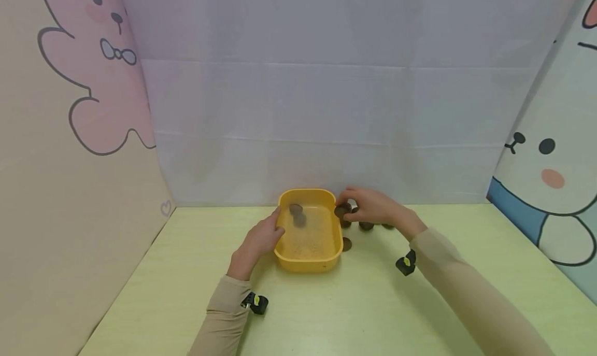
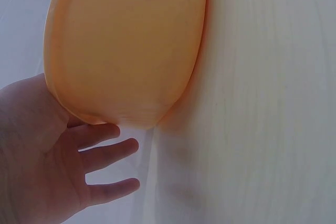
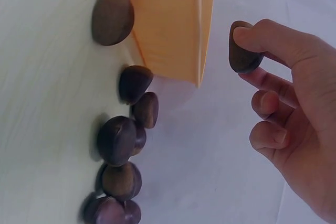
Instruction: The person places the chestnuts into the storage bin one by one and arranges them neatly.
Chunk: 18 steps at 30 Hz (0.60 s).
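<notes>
My left hand (image 1: 261, 236) grips the left rim of a yellow plastic basin (image 1: 310, 266), thumb on the rim. In the left wrist view three fingers of this hand (image 2: 68, 156) extend past the basin's end, and the thumb is hidden. My right hand (image 1: 373, 207) is just beyond the basin's right rim. Between thumb and fingertips it pinches a dark brown chestnut (image 3: 242, 48), raised off the table beside the basin wall (image 3: 163, 30). Two brown chestnuts (image 1: 299, 221), slightly blurred, show inside the basin near its far left.
Several more chestnuts (image 3: 116, 141) lie in a loose row on the table right of the basin, partly under my right hand. One chestnut (image 1: 347, 244) lies close against the basin's right side. A white cloth backdrop (image 1: 303, 102) rises behind the pale table (image 1: 326, 314).
</notes>
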{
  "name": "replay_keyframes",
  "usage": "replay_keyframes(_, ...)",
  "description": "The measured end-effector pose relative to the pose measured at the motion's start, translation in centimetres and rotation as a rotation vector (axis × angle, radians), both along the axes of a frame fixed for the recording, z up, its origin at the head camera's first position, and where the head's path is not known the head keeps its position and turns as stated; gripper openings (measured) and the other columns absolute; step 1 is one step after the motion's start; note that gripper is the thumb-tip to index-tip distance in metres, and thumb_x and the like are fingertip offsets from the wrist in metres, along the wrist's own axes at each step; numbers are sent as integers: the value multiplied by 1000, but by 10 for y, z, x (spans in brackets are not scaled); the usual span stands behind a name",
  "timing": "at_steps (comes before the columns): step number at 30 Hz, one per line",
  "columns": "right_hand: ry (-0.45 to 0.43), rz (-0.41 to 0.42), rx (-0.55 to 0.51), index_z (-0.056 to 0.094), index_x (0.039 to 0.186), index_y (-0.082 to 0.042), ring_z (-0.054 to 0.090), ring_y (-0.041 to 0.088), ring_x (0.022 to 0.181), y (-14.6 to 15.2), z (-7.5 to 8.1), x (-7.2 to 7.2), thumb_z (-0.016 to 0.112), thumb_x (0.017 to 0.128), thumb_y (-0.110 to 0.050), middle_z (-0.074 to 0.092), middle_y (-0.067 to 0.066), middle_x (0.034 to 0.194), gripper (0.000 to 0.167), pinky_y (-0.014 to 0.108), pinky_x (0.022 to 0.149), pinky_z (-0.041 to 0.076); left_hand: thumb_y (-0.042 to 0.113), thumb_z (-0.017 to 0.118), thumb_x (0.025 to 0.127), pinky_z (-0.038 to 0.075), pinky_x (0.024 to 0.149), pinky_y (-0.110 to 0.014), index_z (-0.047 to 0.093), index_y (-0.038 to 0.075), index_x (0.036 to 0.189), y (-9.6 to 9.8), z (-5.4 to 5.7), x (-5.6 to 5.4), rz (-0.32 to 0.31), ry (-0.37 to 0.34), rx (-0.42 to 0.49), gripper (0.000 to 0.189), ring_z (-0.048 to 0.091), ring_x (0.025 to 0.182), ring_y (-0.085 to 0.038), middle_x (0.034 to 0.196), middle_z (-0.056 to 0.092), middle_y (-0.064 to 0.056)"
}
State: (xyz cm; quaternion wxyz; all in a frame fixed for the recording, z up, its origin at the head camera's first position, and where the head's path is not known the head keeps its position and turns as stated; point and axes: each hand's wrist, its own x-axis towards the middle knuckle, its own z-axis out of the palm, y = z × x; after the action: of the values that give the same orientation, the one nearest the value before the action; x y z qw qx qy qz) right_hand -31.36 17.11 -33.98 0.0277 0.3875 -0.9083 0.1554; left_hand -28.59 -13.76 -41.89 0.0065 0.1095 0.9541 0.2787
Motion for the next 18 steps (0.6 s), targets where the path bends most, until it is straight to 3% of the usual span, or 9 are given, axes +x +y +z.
replay_keyframes(9,8,27,37,71,114,-20,64,20,97,-24,6,-5,72,86,-22,62,-3,107,27,36,85,52,19,44,97,35,57,-29,24,6,158,0,1,0,-2,-6,7,66,38,58,-16,73,40,-2)
replay_keyframes(18,-45,18,82,70,115,-21,60,15,102,-49,12,-7,72,87,-24,62,-4,113,29,38,91,51,20,46,98,36,58,-30,25,7,158,0,0,-1,-3,-10,-4,65,40,60,-17,74,43,-3)
